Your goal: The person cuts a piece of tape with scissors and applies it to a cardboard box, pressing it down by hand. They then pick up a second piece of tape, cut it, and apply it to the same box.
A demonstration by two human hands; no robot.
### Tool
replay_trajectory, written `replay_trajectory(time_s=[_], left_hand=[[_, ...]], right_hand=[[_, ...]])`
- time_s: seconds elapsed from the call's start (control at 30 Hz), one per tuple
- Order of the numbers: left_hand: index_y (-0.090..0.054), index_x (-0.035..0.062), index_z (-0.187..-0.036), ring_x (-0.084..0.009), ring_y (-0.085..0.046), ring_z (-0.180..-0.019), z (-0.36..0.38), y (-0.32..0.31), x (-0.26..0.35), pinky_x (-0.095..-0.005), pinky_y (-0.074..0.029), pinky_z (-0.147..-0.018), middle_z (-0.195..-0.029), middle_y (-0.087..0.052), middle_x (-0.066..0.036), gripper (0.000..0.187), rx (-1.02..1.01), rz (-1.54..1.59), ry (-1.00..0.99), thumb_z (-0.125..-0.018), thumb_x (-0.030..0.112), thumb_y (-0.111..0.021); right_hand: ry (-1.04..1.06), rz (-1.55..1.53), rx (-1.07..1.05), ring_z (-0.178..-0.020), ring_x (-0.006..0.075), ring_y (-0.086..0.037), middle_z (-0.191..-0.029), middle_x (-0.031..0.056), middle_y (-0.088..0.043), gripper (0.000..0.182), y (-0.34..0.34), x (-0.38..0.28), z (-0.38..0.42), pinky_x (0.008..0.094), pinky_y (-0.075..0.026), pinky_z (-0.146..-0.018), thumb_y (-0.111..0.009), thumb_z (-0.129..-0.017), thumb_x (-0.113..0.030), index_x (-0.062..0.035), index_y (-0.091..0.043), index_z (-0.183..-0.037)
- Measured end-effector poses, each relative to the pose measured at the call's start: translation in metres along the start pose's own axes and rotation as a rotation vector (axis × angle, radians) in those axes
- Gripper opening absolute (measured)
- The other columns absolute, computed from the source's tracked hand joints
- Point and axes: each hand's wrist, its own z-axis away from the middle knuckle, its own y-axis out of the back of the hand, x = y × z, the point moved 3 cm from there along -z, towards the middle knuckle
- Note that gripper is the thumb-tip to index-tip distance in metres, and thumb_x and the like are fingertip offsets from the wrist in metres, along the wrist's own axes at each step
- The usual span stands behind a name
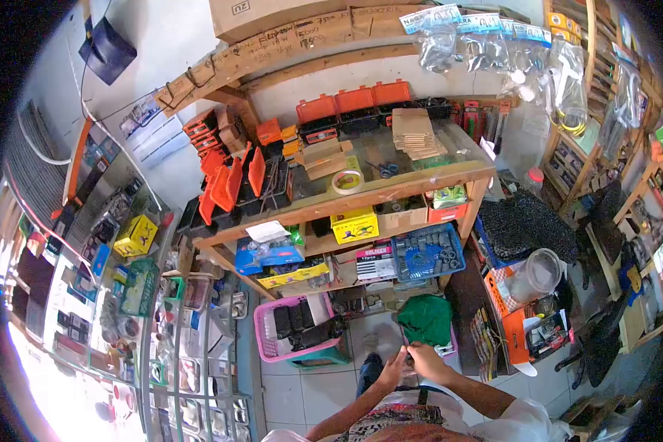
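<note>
Both of my hands meet at the bottom centre, in front of my body. My left hand (393, 370) has its fingers pressed together, angled up toward the other hand. Beside it, my right hand (426, 362) is curled closed, its fingertips near the left ones. A small dark thing seems to be between them, too small to make out. Just above the hands lies a green bag (425, 320) in a pink container. To their left is a pink basket (271, 347) with black packages in it.
A wooden shelf unit (420, 180) stands ahead, holding open orange-lidded cases (317, 110), a tape roll (348, 181) and a blue basket (412, 269). Glass shelving (146, 342) is at the left. An orange box (516, 339) and a black chair (604, 346) are at the right.
</note>
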Motion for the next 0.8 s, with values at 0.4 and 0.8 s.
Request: replay_trajectory(time_s=[0.4, 0.8], left_hand=[[-0.053, 0.0051, -0.135, -0.0291, -0.070, -0.092, 0.042, -0.051, 0.091, -0.0453, -0.060, -0.084, -0.103, -0.067, -0.014, 0.073, 0.175, 0.169, 0.058, -0.099, 0.069, -0.048], [-0.055, 0.0065, -0.134, -0.0203, -0.067, -0.095, 0.011, -0.048, 0.191, -0.0366, -0.055, -0.087, -0.108, -0.064, -0.008, 0.039, 0.020, 0.269, -0.132, -0.107, 0.034, -0.058]], right_hand=[[0.020, -0.056, 0.004, -0.095, 0.0472, -0.067, -0.105, 0.0251, -0.069, 0.047, 0.036, -0.023, -0.008, 0.0532, -0.054, -0.079, -0.074, -0.081, -0.006, -0.0044, -0.054, -0.124], [-0.026, -0.954, 0.395, -0.072, 0.0098, -0.064, -0.087, 0.0028, -0.071, 0.023, 0.145, -0.034, -0.066, 0.0274, -0.050, -0.063, -0.073, -0.097, -0.023, -0.0025, -0.069, -0.106]])
